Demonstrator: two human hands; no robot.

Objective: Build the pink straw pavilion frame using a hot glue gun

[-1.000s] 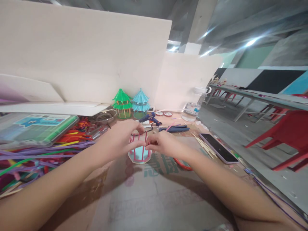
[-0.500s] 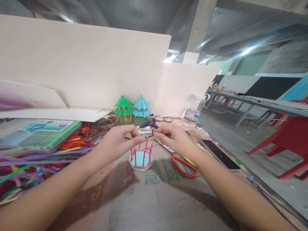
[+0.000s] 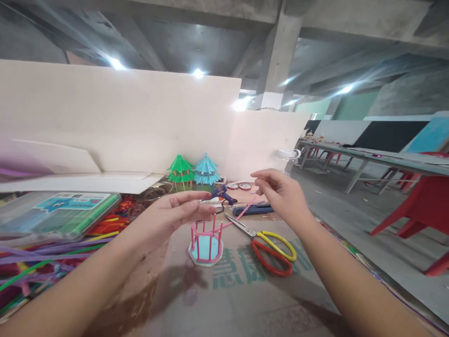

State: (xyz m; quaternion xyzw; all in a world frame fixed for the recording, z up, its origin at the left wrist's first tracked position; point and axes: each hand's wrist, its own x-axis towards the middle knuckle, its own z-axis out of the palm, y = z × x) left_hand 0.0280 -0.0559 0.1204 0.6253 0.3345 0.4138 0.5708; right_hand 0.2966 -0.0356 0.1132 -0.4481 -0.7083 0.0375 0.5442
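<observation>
My left hand (image 3: pixel 180 208) is over the far left of a small six-sided frame, fingers stretched out and nothing visible in them. This frame has pink posts and a pink rail (image 3: pixel 198 248) on a light-blue base (image 3: pixel 206 243). The fingertips are close to a tall post; whether they touch it I cannot tell. My right hand (image 3: pixel 284 194) is raised to the right, fingers loosely curved and apart from the thumb, with nothing visible between them. Beneath and left of it lie scissors (image 3: pixel 250 231) with one red and one yellow handle, a dark-blue utility knife (image 3: pixel 250 209) and a pink strip (image 3: pixel 246 208).
A blue glue gun (image 3: pixel 222 193) lies behind the frame. Green (image 3: pixel 180 169) and blue (image 3: pixel 206 171) miniature pavilions stand at the board. A clear bottle (image 3: pixel 287 159) is behind my right hand. Coloured strips (image 3: pixel 56 255) and a plastic case (image 3: pixel 59 215) crowd the left.
My right hand has moved right and up, away from my left, and its fingers have loosened. My left fingers have straightened near the frame. The view has tilted up.
</observation>
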